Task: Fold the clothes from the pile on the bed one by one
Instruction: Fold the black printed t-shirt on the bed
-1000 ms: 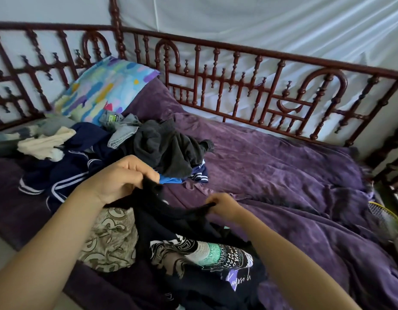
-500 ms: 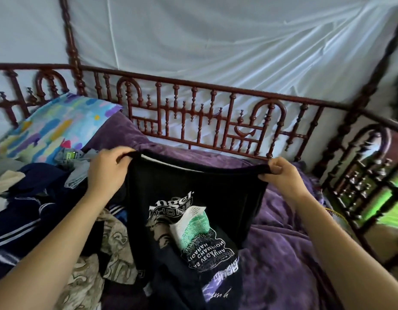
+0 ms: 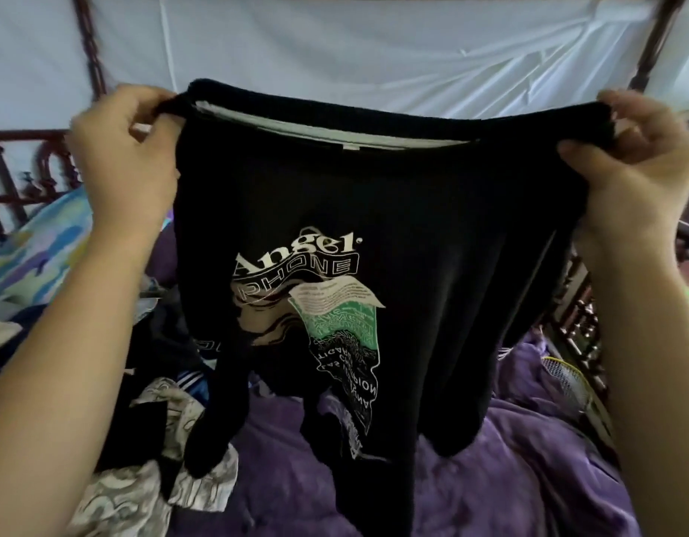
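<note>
Gripping one top corner of the black printed T-shirt (image 3: 432, 211), the left hand (image 3: 122, 157) has its fingers curled round the fabric; the right hand (image 3: 641, 164) pinches the opposite corner. The shirt hangs spread between both hands, print facing the camera, above the purple bedspread (image 3: 529, 478). The clothes pile (image 3: 122, 496) lies along the bed's left edge, nearer the camera than the multicoloured pillow (image 3: 37, 257).
</note>
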A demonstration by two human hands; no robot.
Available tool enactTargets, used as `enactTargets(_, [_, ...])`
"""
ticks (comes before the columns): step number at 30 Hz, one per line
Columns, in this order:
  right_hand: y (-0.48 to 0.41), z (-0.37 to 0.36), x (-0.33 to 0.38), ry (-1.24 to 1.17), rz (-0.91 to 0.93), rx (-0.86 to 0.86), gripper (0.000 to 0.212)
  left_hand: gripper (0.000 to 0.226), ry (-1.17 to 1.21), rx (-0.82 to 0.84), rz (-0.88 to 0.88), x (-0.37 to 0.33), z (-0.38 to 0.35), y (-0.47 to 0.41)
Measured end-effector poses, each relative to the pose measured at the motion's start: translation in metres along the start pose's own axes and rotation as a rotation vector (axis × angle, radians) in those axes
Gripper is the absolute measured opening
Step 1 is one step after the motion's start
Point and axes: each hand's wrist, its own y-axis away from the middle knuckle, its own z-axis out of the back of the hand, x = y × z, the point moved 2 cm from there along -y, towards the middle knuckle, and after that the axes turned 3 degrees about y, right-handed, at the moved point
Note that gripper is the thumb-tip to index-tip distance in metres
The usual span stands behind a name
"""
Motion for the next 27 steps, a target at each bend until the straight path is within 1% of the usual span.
enactTargets(1, [0.001,-0.001,-0.003,0.029,-0.013,-0.01,0.038,0.014,0.008,0.004,-0.004,-0.003,0.0,0.001])
enactTargets(5, [0.013,-0.001,-0.017,0.079,-0.036,-0.009,0.038,0.027,-0.002,0.007,-0.026,0.0,0.003,0.012])
enactTargets(8, [0.02,0.0,-0.025,0.112,-0.039,0.004,0.038,0.032,-0.036,-0.024,-0.036,0.013,0.005,0.018])
enactTargets(11, [0.026,0.007,-0.034,0.196,-0.029,0.033,0.039,0.028,-0.123,-0.035,-0.048,0.034,0.008,0.029])
enactTargets(13, [0.033,0.015,-0.042,0.302,-0.043,0.108,0.043,0.026,-0.157,-0.019,-0.048,0.051,0.006,0.045])
enactTargets(15, [0.045,0.024,-0.067,0.401,-0.169,0.212,0.039,0.026,-0.261,0.063,-0.076,0.069,0.001,0.069])
enactTargets(17, [0.064,0.036,-0.107,0.478,-0.401,0.292,0.031,0.022,-0.391,0.229,-0.077,0.086,-0.01,0.098])
enactTargets(19, [0.089,0.051,-0.15,0.558,-0.643,0.338,0.02,0.021,-0.452,0.405,0.008,0.107,-0.024,0.129])
enactTargets(21, [0.11,0.067,-0.191,0.649,-0.818,0.378,0.01,0.021,-0.484,0.55,0.143,0.131,-0.04,0.157])
enactTargets(23, [0.118,0.075,-0.223,0.726,-0.885,0.39,0.019,0.021,-0.493,0.637,0.258,0.15,-0.059,0.172])
enactTargets(24, [0.113,0.074,-0.237,0.757,-0.873,0.372,0.022,0.021,-0.492,0.657,0.296,0.159,-0.074,0.172])
enactTargets(26, [0.09,0.066,-0.262,0.864,-0.751,0.28,0.022,0.023,-0.456,0.62,0.306,0.171,-0.11,0.158])
enactTargets(27, [0.073,0.058,-0.271,0.918,-0.684,0.187,0.023,0.024,-0.432,0.578,0.288,0.177,-0.132,0.144])
